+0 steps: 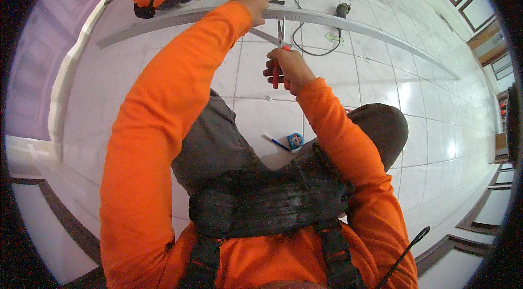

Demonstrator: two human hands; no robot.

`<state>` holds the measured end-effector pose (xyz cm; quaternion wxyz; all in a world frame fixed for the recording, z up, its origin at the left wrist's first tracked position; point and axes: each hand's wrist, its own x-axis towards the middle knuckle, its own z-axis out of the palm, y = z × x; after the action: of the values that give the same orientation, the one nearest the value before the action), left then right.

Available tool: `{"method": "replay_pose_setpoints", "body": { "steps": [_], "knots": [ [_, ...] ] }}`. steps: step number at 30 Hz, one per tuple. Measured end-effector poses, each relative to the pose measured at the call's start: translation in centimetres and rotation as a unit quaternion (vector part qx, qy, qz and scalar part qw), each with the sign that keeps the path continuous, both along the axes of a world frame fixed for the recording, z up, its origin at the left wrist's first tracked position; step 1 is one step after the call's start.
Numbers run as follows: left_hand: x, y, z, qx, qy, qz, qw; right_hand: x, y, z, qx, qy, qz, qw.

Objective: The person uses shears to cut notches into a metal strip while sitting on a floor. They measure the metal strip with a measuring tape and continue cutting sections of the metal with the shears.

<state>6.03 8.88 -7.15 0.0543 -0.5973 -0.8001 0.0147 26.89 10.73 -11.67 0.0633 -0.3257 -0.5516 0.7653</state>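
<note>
We snip at a long grey metal channel strip (327, 19) on the white tiled floor (381, 82).
Our left hand (251, 3), arm stretched forward, fingers closed on the strip's near edge; our right hand (289, 68), elbow bent, fingers wrapped around red-handled metal snips (280, 38), blades up by the strip. A blue tape measure (295, 140) lies near our knee.

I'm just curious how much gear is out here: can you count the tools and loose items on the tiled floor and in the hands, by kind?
Snips with red handles, in the right hand: 1
Long metal channel, held by the left hand: 1
Tape measure: 1
Blue pen: 1
Corded power tool: 1
Total: 5
</note>
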Motion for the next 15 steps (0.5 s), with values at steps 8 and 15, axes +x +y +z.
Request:
{"method": "replay_pose_setpoints", "body": {
  "steps": [8, 15],
  "knots": [
    [1.6, -0.8, 0.7, -0.014, -0.008, 0.021, 1.000, -0.9, 1.3, -1.0, 0.062, -0.029, 0.019, 0.997],
    [1.4, -0.9, 0.8, -0.013, -0.003, 0.018, 1.000, -0.9, 1.9, -0.5, 0.061, -0.048, 0.021, 0.997]
  ]
}}
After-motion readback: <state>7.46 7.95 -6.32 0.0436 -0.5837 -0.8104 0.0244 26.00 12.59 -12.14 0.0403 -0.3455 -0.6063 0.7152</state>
